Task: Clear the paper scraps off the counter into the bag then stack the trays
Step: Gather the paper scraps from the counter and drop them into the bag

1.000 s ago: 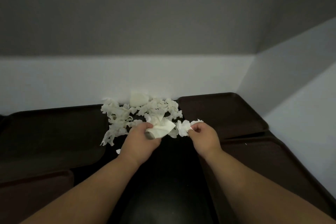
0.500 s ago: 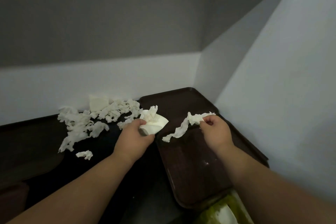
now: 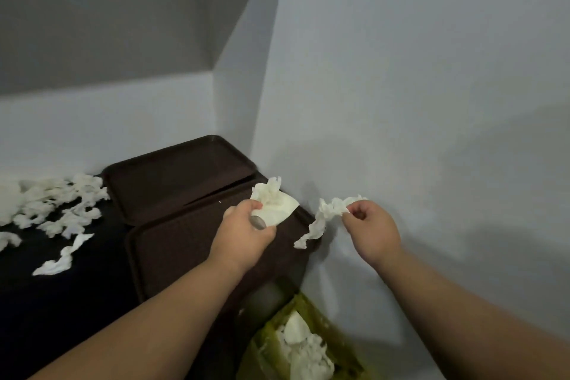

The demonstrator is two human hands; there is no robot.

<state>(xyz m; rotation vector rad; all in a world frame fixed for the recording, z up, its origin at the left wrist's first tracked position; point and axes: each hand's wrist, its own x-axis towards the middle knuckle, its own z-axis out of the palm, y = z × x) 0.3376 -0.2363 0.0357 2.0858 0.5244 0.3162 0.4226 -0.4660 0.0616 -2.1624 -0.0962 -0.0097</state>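
Left hand [image 3: 243, 234] clutching a crumpled wad [image 3: 274, 203], right hand [image 3: 370, 225] pinching a strip [image 3: 327, 216], the person has swung from the pile [image 3: 61, 203] across the trays [image 3: 172, 182] to the counter's [image 3: 46, 302] right end, above the bag [image 3: 303, 307], ready to drop.

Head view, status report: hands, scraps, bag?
Left hand grips a paper wad; right hand pinches a torn strip. Green bag below holds scraps. Scrap pile lies on counter. Nothing blocks the bag.

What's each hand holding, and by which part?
Left hand grips a paper wad by its bottom; right hand pinches a paper strip at its top.
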